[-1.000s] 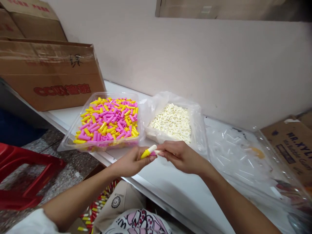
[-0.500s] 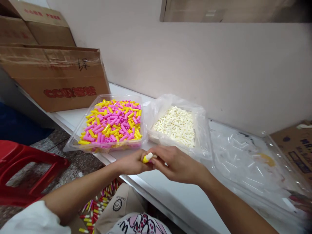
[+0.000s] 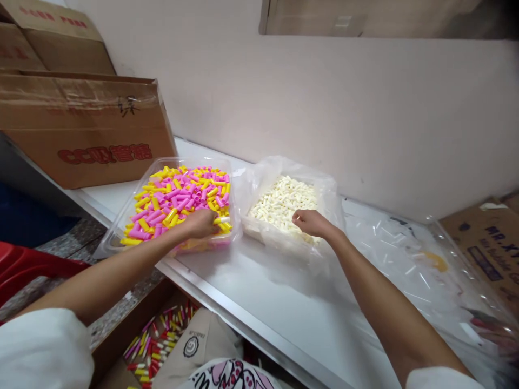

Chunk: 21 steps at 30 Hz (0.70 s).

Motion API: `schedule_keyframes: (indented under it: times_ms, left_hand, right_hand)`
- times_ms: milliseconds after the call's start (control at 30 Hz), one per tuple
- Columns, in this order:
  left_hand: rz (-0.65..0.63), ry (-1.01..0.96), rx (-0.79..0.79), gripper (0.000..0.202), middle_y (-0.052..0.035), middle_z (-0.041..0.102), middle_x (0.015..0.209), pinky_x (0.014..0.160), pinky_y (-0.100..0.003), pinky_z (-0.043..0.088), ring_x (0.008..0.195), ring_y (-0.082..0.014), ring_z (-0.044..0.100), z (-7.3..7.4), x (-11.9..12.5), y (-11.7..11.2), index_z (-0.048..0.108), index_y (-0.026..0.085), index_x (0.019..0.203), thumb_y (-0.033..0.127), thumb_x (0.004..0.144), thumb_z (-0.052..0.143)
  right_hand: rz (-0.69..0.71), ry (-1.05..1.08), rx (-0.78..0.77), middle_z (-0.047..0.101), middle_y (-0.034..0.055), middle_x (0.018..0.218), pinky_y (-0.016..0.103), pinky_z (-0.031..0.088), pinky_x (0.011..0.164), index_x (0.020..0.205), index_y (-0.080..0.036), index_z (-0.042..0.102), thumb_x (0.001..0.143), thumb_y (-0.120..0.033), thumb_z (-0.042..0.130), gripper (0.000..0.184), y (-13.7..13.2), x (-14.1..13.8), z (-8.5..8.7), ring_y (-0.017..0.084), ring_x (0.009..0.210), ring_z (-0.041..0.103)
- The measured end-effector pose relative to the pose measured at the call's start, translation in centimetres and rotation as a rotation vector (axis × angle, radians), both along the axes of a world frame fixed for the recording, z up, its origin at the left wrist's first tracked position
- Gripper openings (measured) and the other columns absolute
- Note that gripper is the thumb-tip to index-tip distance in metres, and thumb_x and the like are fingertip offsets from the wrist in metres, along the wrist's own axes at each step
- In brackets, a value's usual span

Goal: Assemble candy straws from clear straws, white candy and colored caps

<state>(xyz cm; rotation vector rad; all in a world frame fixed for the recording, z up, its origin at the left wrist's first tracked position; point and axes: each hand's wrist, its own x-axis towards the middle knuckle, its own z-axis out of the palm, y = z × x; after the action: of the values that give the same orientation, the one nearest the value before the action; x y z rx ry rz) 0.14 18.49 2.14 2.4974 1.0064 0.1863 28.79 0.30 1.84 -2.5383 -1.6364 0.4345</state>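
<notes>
Hands (image 3: 203, 222) (image 3: 311, 222) now apart, "CC吸管糖" carton (image 3: 87, 129) leftward

Muted indoor light, glints on the clear plastic (image 3: 389, 256), blurred, stretched edges, dark upper right corner

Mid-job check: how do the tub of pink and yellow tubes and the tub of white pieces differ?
The left tub holds pink and yellow tubes; the right tub holds whitish pieces. The left tub's clear walls are bare, while the right tub is draped in translucent plastic. The left hand is at the left tub, the right hand at the right. Both stand on the white table.
</notes>
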Motion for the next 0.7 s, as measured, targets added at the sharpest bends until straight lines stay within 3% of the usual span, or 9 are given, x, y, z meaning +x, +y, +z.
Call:
schedule_keyframes:
  times_ms: [100,233,367,567,700]
  left_hand:
    - [0.055,-0.100,-0.075,0.020,0.0017,0.047,0.051,0.049,-0.025,0.022,0.047,-0.0126,0.041,0.3,-0.4,-0.2,0.047,0.020,0.057,0.028,0.067,0.062]
    - [0.189,-0.497,-0.573,0.020,0.0024,0.047,0.045,0.042,-0.023,0.026,0.039,-0.0104,0.038,1.5,-1.6,-1.9,0.052,0.018,0.065,0.035,0.075,0.053]
    - [0.257,-0.828,-0.952,0.025,-0.0004,0.059,0.058,0.041,-0.020,0.030,0.043,-0.0078,0.044,1.5,-1.8,-5.5,0.060,0.013,0.083,0.034,0.069,0.064]
    - [0.170,-0.882,-1.238,0.038,0.0002,0.058,0.060,0.040,-0.017,0.028,0.043,-0.0044,0.043,-0.2,-0.4,-11.3,0.062,0.011,0.076,0.045,0.066,0.075]
    - [0.165,-0.872,-1.340,0.040,0.0032,0.053,0.057,0.038,-0.017,0.021,0.040,-0.0024,0.038,-1.0,0.2,-13.3,0.060,0.011,0.076,0.048,0.068,0.073]
  right_hand:
    - [0.022,-0.020,-0.092,0.067,0.0119,0.104,0.027,0.040,0.067,0.097,-0.015,0.066,0.082,-0.025,0.050,0.024,1.0,0.4,-1.3,0.023,0.090,0.060]
    - [0.064,0.017,-0.186,0.068,0.0118,0.105,0.028,0.041,0.070,0.104,-0.017,0.068,0.073,-0.021,0.059,0.032,1.6,-0.2,-2.5,0.026,0.093,0.062]
    - [0.119,0.059,-0.179,0.069,0.0103,0.104,0.027,0.041,0.070,0.099,-0.017,0.069,0.075,-0.017,0.055,0.029,1.6,-0.5,-3.1,0.024,0.092,0.062]
    - [0.132,0.144,-0.104,0.069,0.0085,0.099,0.024,0.040,0.067,0.097,-0.016,0.065,0.082,-0.028,0.052,0.023,1.7,0.0,-4.0,0.018,0.084,0.061]
    - [0.122,0.201,-0.050,0.069,0.0056,0.096,0.022,0.041,0.064,0.099,-0.018,0.062,0.082,-0.027,0.053,0.021,1.5,0.4,-4.8,0.016,0.079,0.060]
